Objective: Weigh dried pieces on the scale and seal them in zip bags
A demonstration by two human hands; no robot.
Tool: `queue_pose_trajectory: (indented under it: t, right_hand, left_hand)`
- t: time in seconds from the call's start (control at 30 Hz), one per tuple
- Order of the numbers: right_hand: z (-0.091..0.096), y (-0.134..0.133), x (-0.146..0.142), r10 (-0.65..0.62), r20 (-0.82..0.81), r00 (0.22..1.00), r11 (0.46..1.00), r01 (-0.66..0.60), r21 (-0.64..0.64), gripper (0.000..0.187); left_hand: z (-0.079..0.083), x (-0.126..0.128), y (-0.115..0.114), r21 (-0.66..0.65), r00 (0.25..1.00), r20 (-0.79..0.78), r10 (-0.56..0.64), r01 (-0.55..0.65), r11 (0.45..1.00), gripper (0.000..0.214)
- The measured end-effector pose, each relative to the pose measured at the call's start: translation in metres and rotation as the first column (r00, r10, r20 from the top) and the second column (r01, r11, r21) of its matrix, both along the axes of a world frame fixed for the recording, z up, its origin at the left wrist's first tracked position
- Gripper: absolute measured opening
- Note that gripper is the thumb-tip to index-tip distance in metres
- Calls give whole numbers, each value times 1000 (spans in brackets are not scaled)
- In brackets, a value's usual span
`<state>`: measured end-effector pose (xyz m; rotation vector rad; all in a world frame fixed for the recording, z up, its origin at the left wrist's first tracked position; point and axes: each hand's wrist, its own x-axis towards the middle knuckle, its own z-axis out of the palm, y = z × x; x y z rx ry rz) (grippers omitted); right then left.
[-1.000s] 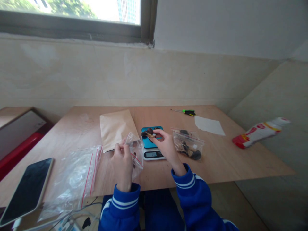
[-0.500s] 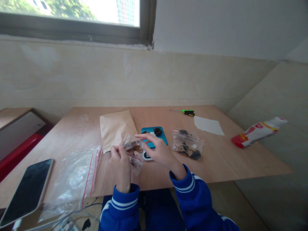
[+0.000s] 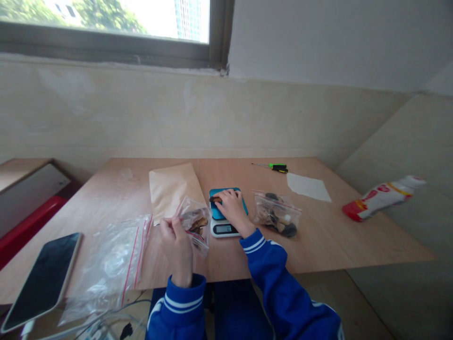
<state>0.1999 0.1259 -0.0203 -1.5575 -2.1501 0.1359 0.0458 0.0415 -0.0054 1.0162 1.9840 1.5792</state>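
Note:
My left hand (image 3: 176,238) is closed on the edge of a small clear zip bag (image 3: 194,221) that holds a few dark brown pieces, lifted a little off the wooden table (image 3: 336,236). My right hand (image 3: 230,208) rests on the blue platform of a small kitchen scale (image 3: 225,222), fingers curled over a dark piece (image 3: 214,199) at the platform's left side. I cannot see whether the fingers grip that piece. The scale's display faces me below the hand.
A second clear zip bag of dark pieces (image 3: 278,218) lies right of the scale. A brown paper pouch (image 3: 171,189) lies behind it, several empty zip bags (image 3: 109,264) and a phone (image 3: 44,278) at left. A screwdriver (image 3: 276,166), white paper (image 3: 307,186) and a white-red bottle (image 3: 384,197) are at right.
My right hand went from the scale to the bag's mouth with dark pieces, then back onto the scale platform. The left hand kept holding the bag, now with more pieces inside.

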Motion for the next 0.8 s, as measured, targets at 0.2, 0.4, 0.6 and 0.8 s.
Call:
queue_pose_trajectory:
  t: [0.2, 0.4, 0.6, 0.8]
  right_hand:
    - [45, -32, -4, 242, -504, 829, 969, -179, 172, 25]
    - [33, -27, 14, 244, -470, 848, 968, -242, 67, 31]
    - [-20, 3, 39, -166, -78, 983, 986, 165, -23, 37]
    - [-22, 7, 49, -157, -9, 988, 988, 157, -8, 21]
  left_hand:
    - [-3, 2, 4, -12, 999, 24, 22, -22, 1000, 25]
    - [2, 5, 3, -26, 999, 50, 16, -14, 1000, 24]
    - [4, 3, 1, -53, 999, 39, 26, -24, 998, 24]
    - [1, 2, 1, -74, 1000, 21, 17, -15, 997, 24]
